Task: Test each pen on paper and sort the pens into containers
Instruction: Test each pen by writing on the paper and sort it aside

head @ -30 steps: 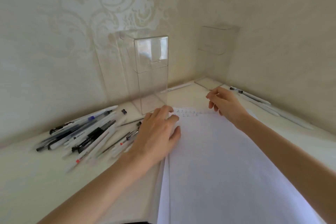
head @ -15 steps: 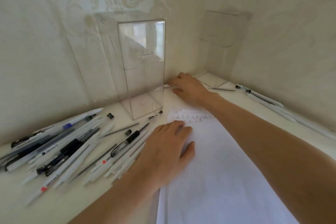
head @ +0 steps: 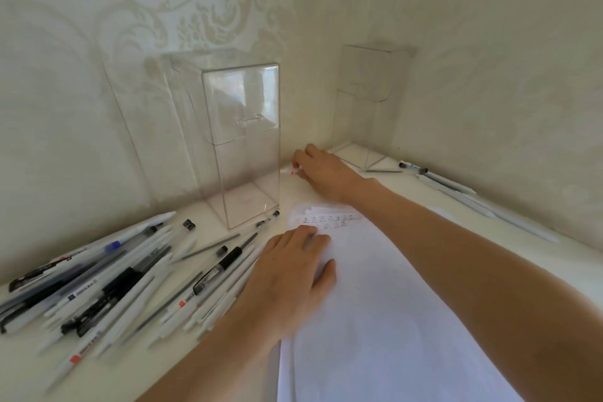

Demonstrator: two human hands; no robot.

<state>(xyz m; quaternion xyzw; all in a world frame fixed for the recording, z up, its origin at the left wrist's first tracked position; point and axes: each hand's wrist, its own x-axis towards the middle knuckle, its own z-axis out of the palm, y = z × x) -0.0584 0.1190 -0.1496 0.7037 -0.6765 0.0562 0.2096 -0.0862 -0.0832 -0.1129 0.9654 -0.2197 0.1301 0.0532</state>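
Note:
My right hand (head: 323, 173) reaches to the back of the desk, just right of the tall clear container (head: 243, 147), and its fingers pinch a white pen with a red mark (head: 292, 172) lying there. My left hand (head: 293, 274) rests flat on the left edge of the white paper (head: 385, 320), which carries a row of written marks near its top. A heap of several white, black and blue pens (head: 114, 284) lies to the left. A second clear container (head: 368, 108) stands in the corner.
Patterned walls close the desk at the back and right. A few pale pens (head: 456, 189) lie along the right wall. A thin grey refill (head: 381, 171) lies by the corner container's base.
My right hand moved from the paper's top to the back of the desk beside the tall container and took hold of a pen. My left hand stayed on the paper.

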